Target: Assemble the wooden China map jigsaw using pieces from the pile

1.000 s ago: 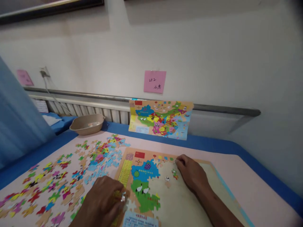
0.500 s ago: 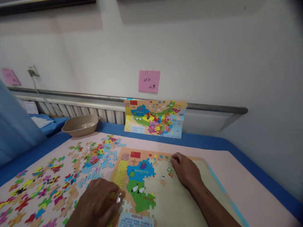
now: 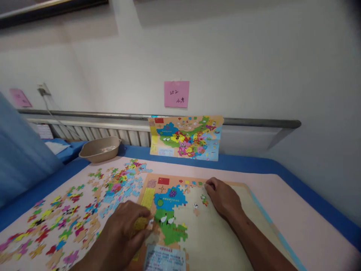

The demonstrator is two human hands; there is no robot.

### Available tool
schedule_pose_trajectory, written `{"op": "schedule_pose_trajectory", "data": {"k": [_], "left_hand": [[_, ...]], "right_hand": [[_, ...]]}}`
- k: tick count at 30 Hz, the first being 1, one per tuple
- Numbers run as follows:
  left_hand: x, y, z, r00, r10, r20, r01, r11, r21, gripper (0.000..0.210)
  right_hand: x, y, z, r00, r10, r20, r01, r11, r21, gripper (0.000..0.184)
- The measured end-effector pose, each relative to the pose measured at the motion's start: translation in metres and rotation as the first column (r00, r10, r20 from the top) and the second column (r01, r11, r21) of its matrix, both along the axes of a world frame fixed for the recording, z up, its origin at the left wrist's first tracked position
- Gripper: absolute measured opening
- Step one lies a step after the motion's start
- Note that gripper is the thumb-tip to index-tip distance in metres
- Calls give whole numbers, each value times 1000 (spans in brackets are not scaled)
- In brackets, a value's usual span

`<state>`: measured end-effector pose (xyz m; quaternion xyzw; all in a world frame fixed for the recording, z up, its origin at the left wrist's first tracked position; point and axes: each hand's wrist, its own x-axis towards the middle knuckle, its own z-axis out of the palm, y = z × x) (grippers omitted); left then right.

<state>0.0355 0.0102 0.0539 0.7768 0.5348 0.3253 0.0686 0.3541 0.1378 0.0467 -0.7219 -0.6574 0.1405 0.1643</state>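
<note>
A partly assembled map jigsaw puzzle (image 3: pixel 170 235) lies in its flat frame, with the left side and part of the top row filled. Over its left edge is my left hand (image 3: pixel 121 231), thumb and forefinger curled together; a small pale bit that looks like a puzzle piece shows at their tips. My right hand (image 3: pixel 224 197) rests at the top border, fingers pinched down at the right end of the lettered row, on what seems to be a puzzle piece mostly hidden beneath them. Just left of that hand, a cow piece (image 3: pixel 196 207) and a green-and-orange piece (image 3: pixel 204 200) lie loose on the bare backing.
Many loose puzzle pieces (image 3: pixel 66 222) spread over the pink tabletop at left. A beige basin (image 3: pixel 100 150) stands at the back left. Behind the puzzle, a printed reference map (image 3: pixel 184 138) leans on the wall rail (image 3: pixel 262 123). A blue curtain (image 3: pixel 22 146) hangs at far left.
My left hand has shifted up and slightly right over the puzzle's left edge. The right fingertips stay at the top row, moved only slightly. The camera view has shifted a little.
</note>
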Motion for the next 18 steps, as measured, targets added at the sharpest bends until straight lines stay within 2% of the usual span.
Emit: {"op": "schedule_pose_trajectory", "data": {"k": [5, 11, 14, 18], "left_hand": [[16, 22, 6, 999, -45, -14, 45, 999, -25, 25], [35, 62, -8, 991, -105, -81, 106, 994, 16, 22], [46, 83, -11, 991, -85, -105, 81, 996, -33, 23], [64, 104, -7, 985, -77, -154, 58, 991, -121, 17]], "right_hand": [[1, 2, 0, 1000, -4, -7, 4, 1000, -20, 20], [1, 0, 1, 1000, -8, -17, 8, 1000, -6, 19], [1, -2, 1, 1000, -9, -25, 9, 1000, 3, 17], [2, -2, -2, 999, -10, -33, 10, 1000, 15, 17]]}}
